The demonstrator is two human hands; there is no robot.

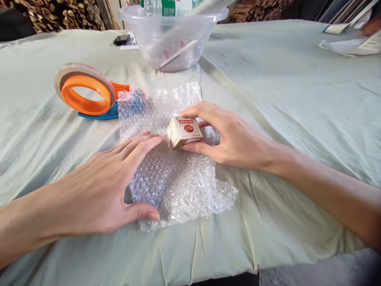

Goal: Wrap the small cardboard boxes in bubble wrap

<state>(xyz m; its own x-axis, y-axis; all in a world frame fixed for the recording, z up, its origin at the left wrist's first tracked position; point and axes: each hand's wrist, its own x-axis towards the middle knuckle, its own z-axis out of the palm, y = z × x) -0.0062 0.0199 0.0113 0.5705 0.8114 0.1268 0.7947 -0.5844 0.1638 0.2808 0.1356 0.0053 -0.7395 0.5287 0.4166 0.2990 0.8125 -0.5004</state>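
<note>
A small cream-coloured cardboard box (186, 133) with a red label and a round red emblem is pinched between the thumb and fingers of my right hand (229, 135). It is over the middle of a sheet of bubble wrap (190, 186); I cannot tell if it rests on it. My left hand (119, 182) lies on the left part of the sheet, fingers stretched out and thumb spread wide, holding nothing. The orange and blue tape dispenser (86, 95) with a roll of clear tape lies beyond my left hand, partly under the wrap's far left corner.
A clear plastic basin (175, 39) holding a green-labelled bottle (175, 7) and other items stands at the back. Left of it is a dark phone-like object (121, 40). Papers and part of another person's hand (372, 27) show at far right. Pale green cloth (297, 99) covers the table.
</note>
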